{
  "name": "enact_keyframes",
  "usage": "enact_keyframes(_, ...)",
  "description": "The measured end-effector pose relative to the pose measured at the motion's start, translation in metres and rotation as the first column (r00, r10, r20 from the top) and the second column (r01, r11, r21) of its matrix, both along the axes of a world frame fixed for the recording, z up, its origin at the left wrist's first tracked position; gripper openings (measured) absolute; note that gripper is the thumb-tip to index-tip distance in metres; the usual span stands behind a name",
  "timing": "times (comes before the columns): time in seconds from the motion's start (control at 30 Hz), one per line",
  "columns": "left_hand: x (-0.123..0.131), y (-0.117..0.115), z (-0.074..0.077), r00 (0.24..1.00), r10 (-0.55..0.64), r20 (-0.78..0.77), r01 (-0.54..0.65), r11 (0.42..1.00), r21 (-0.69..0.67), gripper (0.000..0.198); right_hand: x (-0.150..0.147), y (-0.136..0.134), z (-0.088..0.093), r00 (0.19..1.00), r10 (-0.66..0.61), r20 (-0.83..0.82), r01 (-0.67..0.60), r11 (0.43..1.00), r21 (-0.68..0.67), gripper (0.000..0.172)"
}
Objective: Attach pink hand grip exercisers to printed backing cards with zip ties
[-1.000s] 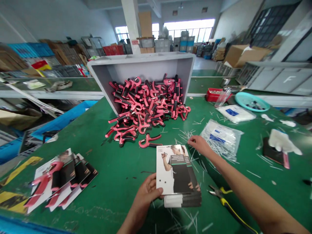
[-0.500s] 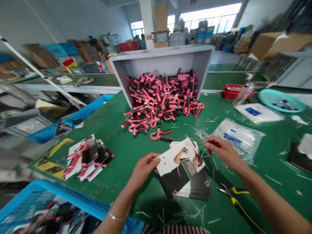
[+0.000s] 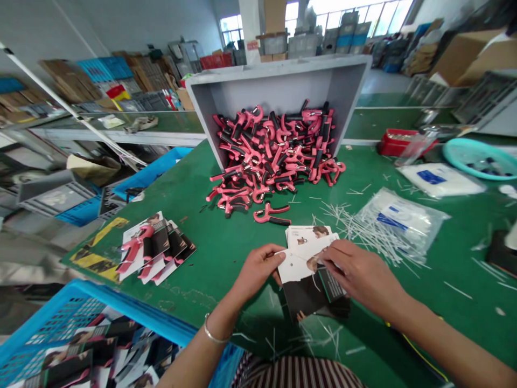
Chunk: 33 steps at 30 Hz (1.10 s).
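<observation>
My left hand (image 3: 260, 269) pinches the left edge of a printed backing card (image 3: 299, 264), which has two small punched holes near that edge. A stack of similar cards (image 3: 305, 233) lies under and behind it on the table. Over the right part of the card, my right hand (image 3: 357, 272) is closed, with a thin white cable tie (image 3: 301, 255) running from its fingertips towards the holes. Its fingertips are partly hidden. Beyond the cards lies one pink and black hand gripper (image 3: 272, 214). Loose white cable ties (image 3: 365, 230) are scattered right of the cards.
A tipped grey bin (image 3: 278, 73) spills many pink and black hand grippers (image 3: 274, 156). Cards with grippers attached (image 3: 155, 250) lie left, above a blue basket (image 3: 76, 293). Plastic bags of ties (image 3: 404, 218) are at right. Pliers (image 3: 424, 353) are mostly hidden beneath my right forearm.
My right hand has moved left from the loose ties to the card, bringing a cable tie. My left hand still holds the card; the whole view has shifted slightly.
</observation>
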State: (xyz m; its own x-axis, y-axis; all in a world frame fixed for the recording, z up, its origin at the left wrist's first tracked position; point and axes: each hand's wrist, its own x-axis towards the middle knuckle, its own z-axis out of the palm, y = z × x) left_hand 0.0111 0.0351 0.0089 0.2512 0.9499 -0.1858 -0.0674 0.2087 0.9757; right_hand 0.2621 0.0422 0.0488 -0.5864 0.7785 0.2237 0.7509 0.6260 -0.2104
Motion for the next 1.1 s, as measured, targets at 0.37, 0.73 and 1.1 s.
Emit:
enact_keyframes(0.37,0.010,0.016,0.028,0.972,-0.183,-0.147,0.203,0.970,0.134,0.029,-0.034,0.017,0.022,0.981,0.193,-0.008,-0.193,0.981,-0.024,0.008)
enact_keyframes(0.73,0.015,0.026,-0.038,0.957,-0.051,0.287,0.098,0.983,-0.152,0.034,-0.020,0.040,-0.015,0.966,0.150,-0.211,-0.218,0.911,-0.349,0.005)
enact_keyframes(1.1,0.024,-0.013,-0.041,0.906,0.172,-0.387,-0.053,0.953,0.300,0.007,-0.014,0.041,-0.021,0.960,0.007,-0.281,-0.148,0.862,-0.486,0.006)
